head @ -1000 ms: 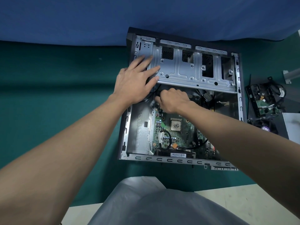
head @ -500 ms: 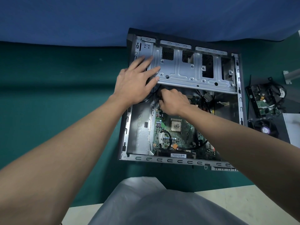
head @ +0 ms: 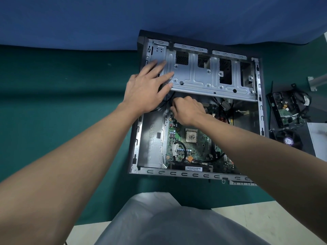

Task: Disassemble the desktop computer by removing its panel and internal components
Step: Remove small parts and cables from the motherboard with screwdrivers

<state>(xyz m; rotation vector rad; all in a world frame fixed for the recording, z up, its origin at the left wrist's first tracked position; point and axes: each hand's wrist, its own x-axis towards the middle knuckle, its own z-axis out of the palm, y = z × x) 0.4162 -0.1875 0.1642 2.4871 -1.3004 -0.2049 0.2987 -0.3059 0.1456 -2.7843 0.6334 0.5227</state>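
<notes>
Lays left hand flat, fingers straight and spread, on the metal drive cage of the desktop computer, open on its side on the green table. Curls right hand at the upper left corner of the motherboard, just below the cage; cannot tell whether pinching anything, fingertips hidden.

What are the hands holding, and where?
The left hand holds nothing; it rests flat on the metal drive cage. The right hand curls over the motherboard; any hold is hidden.
</notes>
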